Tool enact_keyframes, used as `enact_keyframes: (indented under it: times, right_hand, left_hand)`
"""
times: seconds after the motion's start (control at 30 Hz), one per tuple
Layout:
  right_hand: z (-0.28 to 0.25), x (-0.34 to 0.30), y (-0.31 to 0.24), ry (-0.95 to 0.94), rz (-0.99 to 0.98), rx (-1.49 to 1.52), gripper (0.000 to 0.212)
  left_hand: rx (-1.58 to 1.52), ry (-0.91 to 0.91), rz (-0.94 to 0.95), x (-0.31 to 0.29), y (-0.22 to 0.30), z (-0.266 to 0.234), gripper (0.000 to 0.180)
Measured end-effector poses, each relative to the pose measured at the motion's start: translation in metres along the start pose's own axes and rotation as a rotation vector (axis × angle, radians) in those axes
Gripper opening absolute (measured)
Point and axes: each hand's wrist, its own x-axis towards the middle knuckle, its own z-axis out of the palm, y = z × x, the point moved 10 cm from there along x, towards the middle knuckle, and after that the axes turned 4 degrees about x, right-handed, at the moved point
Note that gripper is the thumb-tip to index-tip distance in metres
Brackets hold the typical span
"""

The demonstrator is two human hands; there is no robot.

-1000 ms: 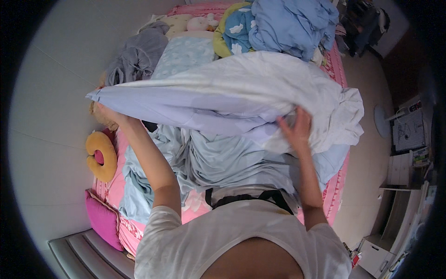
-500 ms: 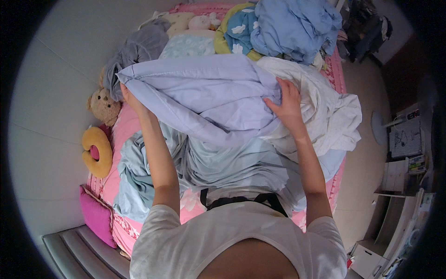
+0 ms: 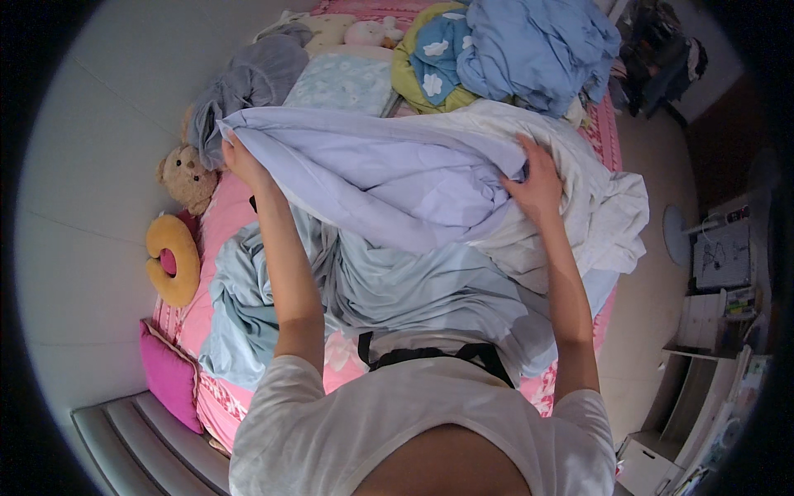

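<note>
Pale lavender fabric cover (image 3: 389, 178) lies at 12 o'clock, its long axis nearly 9-to-3, beyond rumpled pale blue-green cloth (image 3: 413, 285). The bare left hand (image 3: 240, 159) grips its pointed 9 o'clock corner; from the bare right hand (image 3: 539, 188) it runs toward 9. Right thumb and fingers stand parted at its edge; whether they pinch it, I cannot tell.

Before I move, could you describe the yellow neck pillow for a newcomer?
Find the pink bed, then its left edge by the pale wall. There, between the tan plush teddy bear and the magenta cushion, sits the yellow U-shaped neck pillow, its curve setting it apart.
</note>
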Motion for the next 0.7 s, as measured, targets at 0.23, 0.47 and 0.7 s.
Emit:
enact_keyframes:
  times: [0.23, 0.47, 0.7]
  right_hand:
    - [0.026, -0.012, 0.015, -0.036, 0.080, 0.014, 0.034]
    - [0.024, -0.021, 0.004, -0.056, 0.005, 0.071, 0.038]
    - [0.027, -0.034, 0.005, -0.034, -0.027, 0.118, 0.045]
  left_hand:
    - [-0.027, 0.040, -0.124, -0.030, -0.007, -0.001, 0.020]
    - [0.032, -0.034, 0.014, -0.070, -0.020, -0.015, 0.026]
    - [-0.074, -0.074, -0.270, -0.077, -0.096, -0.049, 0.031]
